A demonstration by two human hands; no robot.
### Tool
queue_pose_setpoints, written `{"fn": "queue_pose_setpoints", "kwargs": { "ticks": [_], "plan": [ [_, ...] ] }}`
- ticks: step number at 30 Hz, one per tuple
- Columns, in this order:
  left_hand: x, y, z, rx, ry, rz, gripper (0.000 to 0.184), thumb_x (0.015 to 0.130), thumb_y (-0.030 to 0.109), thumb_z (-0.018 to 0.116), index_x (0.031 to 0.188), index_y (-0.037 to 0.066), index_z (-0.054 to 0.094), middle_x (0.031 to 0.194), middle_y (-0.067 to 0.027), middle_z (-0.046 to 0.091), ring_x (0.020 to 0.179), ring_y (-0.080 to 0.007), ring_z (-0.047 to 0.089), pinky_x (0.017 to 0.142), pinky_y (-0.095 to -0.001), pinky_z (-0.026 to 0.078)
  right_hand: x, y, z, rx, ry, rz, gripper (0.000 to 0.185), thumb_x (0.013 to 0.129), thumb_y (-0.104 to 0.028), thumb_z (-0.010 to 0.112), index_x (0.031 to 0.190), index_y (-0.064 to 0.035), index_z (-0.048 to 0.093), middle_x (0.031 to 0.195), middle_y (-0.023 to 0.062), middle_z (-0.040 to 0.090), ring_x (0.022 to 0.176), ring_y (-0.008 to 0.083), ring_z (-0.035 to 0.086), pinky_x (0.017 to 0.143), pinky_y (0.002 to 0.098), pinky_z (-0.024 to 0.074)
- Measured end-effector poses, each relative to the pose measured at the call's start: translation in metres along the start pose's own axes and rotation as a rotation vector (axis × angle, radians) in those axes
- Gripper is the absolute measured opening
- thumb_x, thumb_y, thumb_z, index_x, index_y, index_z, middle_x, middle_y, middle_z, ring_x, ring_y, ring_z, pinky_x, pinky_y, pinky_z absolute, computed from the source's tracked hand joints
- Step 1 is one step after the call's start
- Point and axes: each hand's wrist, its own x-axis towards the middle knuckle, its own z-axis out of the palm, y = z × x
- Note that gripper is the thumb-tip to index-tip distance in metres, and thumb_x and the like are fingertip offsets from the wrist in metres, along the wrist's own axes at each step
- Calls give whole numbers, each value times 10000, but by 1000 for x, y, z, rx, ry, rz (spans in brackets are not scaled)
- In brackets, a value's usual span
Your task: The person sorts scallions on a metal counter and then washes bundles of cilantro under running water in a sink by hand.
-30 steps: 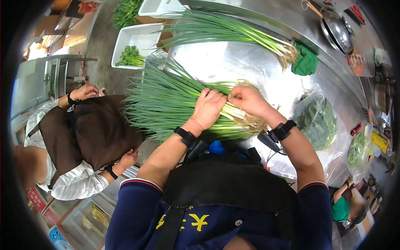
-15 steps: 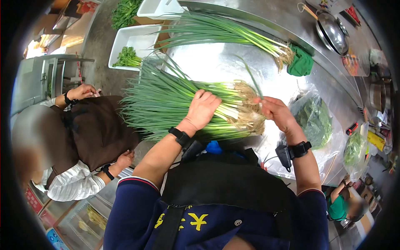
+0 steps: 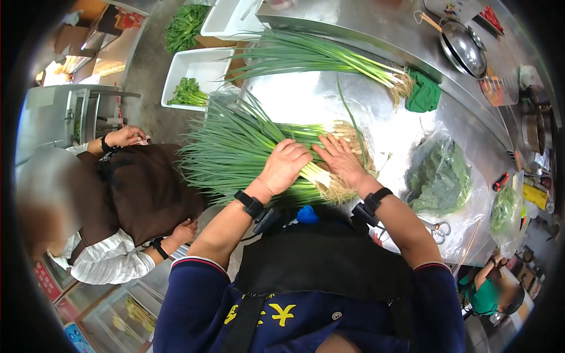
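A large bundle of green onions [image 3: 229, 150] lies across the near part of the metal table, leaves to the left and roots to the right. My left hand [image 3: 285, 167] is wrapped round some of the stalks near their pale ends. Right beside it, my right hand [image 3: 341, 160] rests on the white stalks and roots with its fingers spread. One loose green leaf [image 3: 347, 109] sticks up past the back of my right hand. Farther back is a second bunch of green onions [image 3: 329, 53], its roots beside a green cloth [image 3: 422, 92].
Bagged leafy greens [image 3: 438, 173] and scissors [image 3: 440, 230] lie on the table [image 3: 382, 126] at right. White bins [image 3: 197, 66] stand at the back left. A person in a brown apron [image 3: 150, 191] is at left; another person [image 3: 491, 294] is at lower right. A wok [image 3: 464, 48] sits back right.
My right hand has come back from beyond the roots onto the stalks, its fingers now spread. The leaf it pinched lies loose by it. The scissors have come into view.
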Motion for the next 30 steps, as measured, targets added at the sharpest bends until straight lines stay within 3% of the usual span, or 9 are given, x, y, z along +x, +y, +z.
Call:
{"fn": "queue_pose_setpoints", "kwargs": {
  "ticks": [3, 8, 12, 14, 17, 21, 26, 28, 30],
  "plan": [
    [-5, 1, -21, -20, -27, 17, 296, 629, -5, 579, 916, 62, 566, 954, -62, 589, 948, -252, 559, 899, -399, 417, 3, -1, -5, 21, -214, 69, 539, 947, -394, 342, 1408, -133, 245, 1485, 118, 155, 1381, 284, 90, 1117, 420, 51],
    [-4, -5, -86, -21, 94, -70, 244, 693, 59, 615, 934, 49, 578, 921, -91, 610, 891, -249, 583, 861, -377, 442, 1, 4, -4, 56, -267, 41, 574, 934, -411, 354, 1421, -137, 219, 1497, 106, 122, 1389, 277, 26, 1114, 423, 32],
    [-17, -26, -147, -424, 488, -630, 118, 846, 60, 579, 958, 25, 571, 937, -73, 628, 858, -193, 585, 804, -318, 456, -3, 5, 2, 46, -196, 9, 570, 930, -411, 357, 1409, -127, 243, 1490, 122, 138, 1383, 299, 64, 1103, 456, 55],
    [-2, -33, -198, -312, 579, -534, 117, 888, 79, 538, 972, 4, 567, 953, -77, 633, 862, -164, 589, 820, -304, 456, -2, 1, 0, 17, -207, 31, 573, 925, -417, 362, 1404, -123, 252, 1485, 127, 149, 1379, 303, 82, 1100, 464, 65],
    [4, -52, -258, -790, 823, -458, 117, 893, 67, 519, 979, -5, 555, 974, -117, 628, 897, -186, 598, 827, -305, 466, -2, 0, -2, 0, -220, 34, 584, 919, -425, 369, 1405, -124, 252, 1485, 130, 148, 1380, 303, 80, 1101, 463, 62],
    [11, -62, -337, -835, 885, -393, 172, 901, 134, 537, 1000, -6, 535, 963, -133, 609, 935, -244, 584, 883, -374, 468, -3, 0, 0, 9, -203, 20, 596, 912, -432, 378, 1407, -126, 250, 1487, 132, 142, 1382, 302, 73, 1103, 460, 56],
    [20, -68, -437, -765, 884, -420, 279, 913, 269, 533, 829, 9, 593, 836, -124, 625, 751, -186, 591, 685, -283, 468, -1, 1, -1, 17, -226, 48, 605, 904, -439, 387, 1407, -130, 257, 1489, 131, 137, 1384, 300, 65, 1102, 470, 45],
    [32, -49, -470, -541, 860, -392, 328, 937, 303, 478, 811, 19, 581, 826, -118, 622, 777, -202, 594, 735, -299, 476, -7, 7, 8, 47, -198, 72, 597, 907, -438, 385, 1406, -133, 262, 1491, 128, 130, 1384, 300, 61, 1101, 475, 42],
    [53, -39, -492, -761, 743, -195, 236, 932, 233, 501, 839, 24, 557, 813, -89, 591, 814, -216, 584, 815, -344, 479, -4, 5, 4, 49, -200, 41, 589, 914, -435, 377, 1409, -141, 255, 1495, 123, 116, 1387, 294, 46, 1105, 466, 35]
  ]
}}
